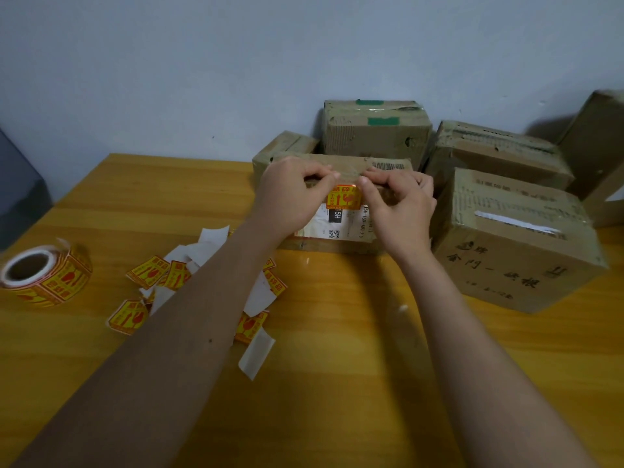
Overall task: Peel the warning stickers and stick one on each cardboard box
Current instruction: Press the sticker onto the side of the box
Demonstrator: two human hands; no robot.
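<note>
Both sets of fingers are curled and pinching the top edge of a yellow-and-red warning sticker (342,197), the left hand (292,194) on its left corner and the right hand (400,204) on its right corner. The sticker sits on the front top edge of a flat brown cardboard box with a white shipping label (337,224), lying partly over that label. Both forearms reach straight out from the bottom of the view, wrists roughly level, thumbs pointing in toward each other.

To the right, a bigger brown cardboard box with black printed characters (513,244) stands just beside it, and more taped cardboard boxes (378,133) are stacked behind, against the wall. On the yellow wooden counter (337,383) to the left are loose cut stickers and white backing strips (202,285) in a messy pile, plus a roll of the same warning stickers (44,275) further left.
</note>
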